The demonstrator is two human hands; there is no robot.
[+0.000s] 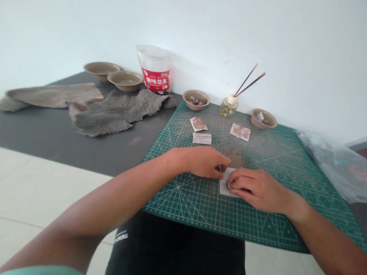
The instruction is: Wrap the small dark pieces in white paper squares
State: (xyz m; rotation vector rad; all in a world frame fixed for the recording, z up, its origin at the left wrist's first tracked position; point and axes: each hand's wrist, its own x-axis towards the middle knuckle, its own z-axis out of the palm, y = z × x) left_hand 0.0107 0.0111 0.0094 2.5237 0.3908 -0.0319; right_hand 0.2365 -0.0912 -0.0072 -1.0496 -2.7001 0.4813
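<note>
A small pale rectangular sheet [226,192], like paper or sandpaper, lies on the green cutting mat [197,198]. My left hand [205,162] is closed at its upper left edge, thumb and forefinger pinching there. Over the sheet's right part, my right hand [258,187] has its fingers bent around a small brownish-grey stone [228,185] pressed against the surface; most of the stone is hidden. Beyond my hands lie similar sheets: a brown-stained one [198,124], a paler folded one [202,138] and another stained one [240,131].
A bowl of stones [196,100], a reed diffuser [228,105] and a second small bowl [263,118] line the wall. Leftward are a grey furry hide [114,112], bowls [125,81] and a red-labelled tub [155,70]. Clear plastic [338,164] lies at right.
</note>
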